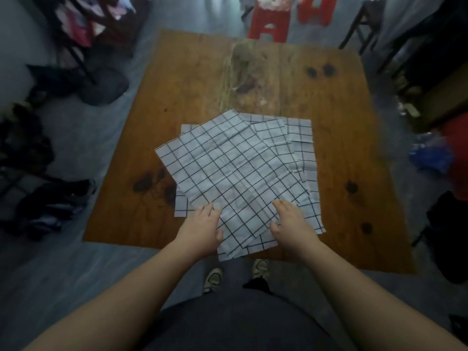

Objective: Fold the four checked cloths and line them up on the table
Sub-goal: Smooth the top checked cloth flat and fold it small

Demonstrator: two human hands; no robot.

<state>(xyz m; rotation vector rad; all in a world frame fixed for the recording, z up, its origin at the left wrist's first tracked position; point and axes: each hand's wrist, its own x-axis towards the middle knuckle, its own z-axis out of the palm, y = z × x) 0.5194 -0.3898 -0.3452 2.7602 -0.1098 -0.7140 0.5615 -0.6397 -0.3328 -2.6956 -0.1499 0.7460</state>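
At the near edge of the wooden table (177, 84), a fanned pile of unfolded checked cloths (302, 138) is met by both hands.

Askew on the pile lies the top cloth (228, 168), its near corner carried just over the table's near edge. The others are seen only as strips and corners at the right, the far side and the lower left, so their number cannot be counted for certain. Bare wood is left across the far half of the table and on both sides of the pile. The left hand (202, 224) is set at the top cloth's left edge and the right hand (291, 221) on its right part, fingers loosely bent. Whether cloth is pinched by either hand cannot be told. Beyond the far edge, red stools (269, 24) are cut off by the frame, and dark clutter (63, 203) on the floor at the left cannot be made out.
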